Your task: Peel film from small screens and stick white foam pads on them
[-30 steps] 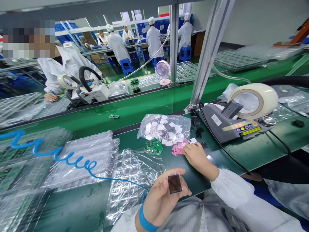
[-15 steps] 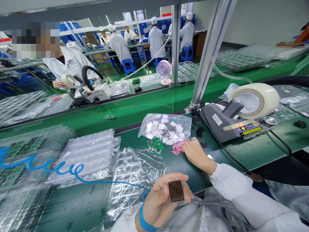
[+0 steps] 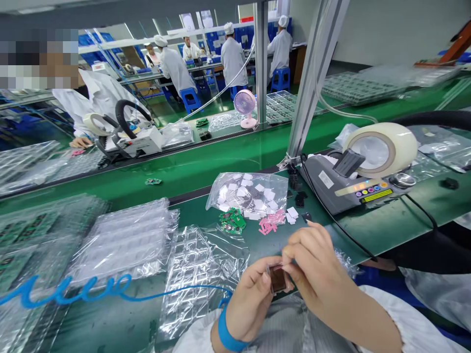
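A small dark square panel with a clear edge (image 3: pixel 278 279), like a little display screen, is held in my left hand (image 3: pixel 253 294), which wears a blue wrist strap (image 3: pixel 228 333). My right hand (image 3: pixel 312 260) is over the panel's upper right edge, thumb and fingers pinched together. What sits in that pinch is too small to make out. Beyond the hands lie a pile of pink strips (image 3: pixel 268 225), a few white squares (image 3: pixel 292 214), a heap of green circuit boards (image 3: pixel 232 220) and a clear bag of white pieces (image 3: pixel 248 193).
A tape dispenser (image 3: pixel 324 189) with a large roll stands at right, its cable crossing the bench. Plastic trays (image 3: pixel 121 240) are stacked at left, and a coiled blue cord (image 3: pixel 91 291) runs to my wrist. A co-worker (image 3: pixel 99 95) sits across the green conveyor (image 3: pixel 206 162).
My right hand has come back from the pink strips to the panel in my left hand. The left hand has moved slightly right and up with the panel.
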{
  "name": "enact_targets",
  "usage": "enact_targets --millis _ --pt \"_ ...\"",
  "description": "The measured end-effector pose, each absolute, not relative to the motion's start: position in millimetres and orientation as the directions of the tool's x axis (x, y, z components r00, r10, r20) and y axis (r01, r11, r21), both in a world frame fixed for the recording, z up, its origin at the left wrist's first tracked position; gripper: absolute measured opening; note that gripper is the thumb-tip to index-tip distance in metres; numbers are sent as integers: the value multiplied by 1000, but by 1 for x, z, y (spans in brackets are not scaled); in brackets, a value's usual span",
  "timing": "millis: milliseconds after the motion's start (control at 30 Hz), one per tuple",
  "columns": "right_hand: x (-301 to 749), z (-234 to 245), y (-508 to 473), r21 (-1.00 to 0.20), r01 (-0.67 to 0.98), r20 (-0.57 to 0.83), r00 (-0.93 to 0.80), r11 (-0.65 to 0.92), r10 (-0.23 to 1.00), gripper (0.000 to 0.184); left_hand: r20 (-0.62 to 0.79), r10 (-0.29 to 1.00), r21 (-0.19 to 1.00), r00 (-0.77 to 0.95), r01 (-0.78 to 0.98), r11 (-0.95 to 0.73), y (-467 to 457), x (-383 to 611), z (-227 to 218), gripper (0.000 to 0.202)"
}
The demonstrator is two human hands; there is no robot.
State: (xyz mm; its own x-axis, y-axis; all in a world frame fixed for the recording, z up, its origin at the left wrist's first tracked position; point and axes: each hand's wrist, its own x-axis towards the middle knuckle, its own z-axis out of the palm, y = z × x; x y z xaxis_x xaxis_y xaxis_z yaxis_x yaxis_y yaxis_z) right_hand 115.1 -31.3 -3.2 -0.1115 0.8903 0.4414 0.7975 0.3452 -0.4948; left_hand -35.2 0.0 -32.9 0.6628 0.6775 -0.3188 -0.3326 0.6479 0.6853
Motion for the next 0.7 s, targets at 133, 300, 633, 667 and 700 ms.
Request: enact_targets --millis 133,300,633,667,700 --pt "104 -8 -34 -441 845 469 -71 303 880 18 -326 666 687 671 -315 655 -1 -32 -31 46" --pt "101 -13 -31 -382 885 497 -45 265 867 21 -340 680 675 650 -334 658 -3 -34 -34 45" --pt "108 -15 -30 -486 821 361 -122 298 924 15 -363 629 598 687 -346 723 -3 -35 -44 33" --pt "113 -16 -29 -519 802 336 -126 295 933 13 -370 613 561 698 -359 746 -3 -35 -46 32" --pt "119 -17 -27 -547 787 310 -128 287 942 12 -379 595 518 709 -370 771 -3 -35 -49 31"
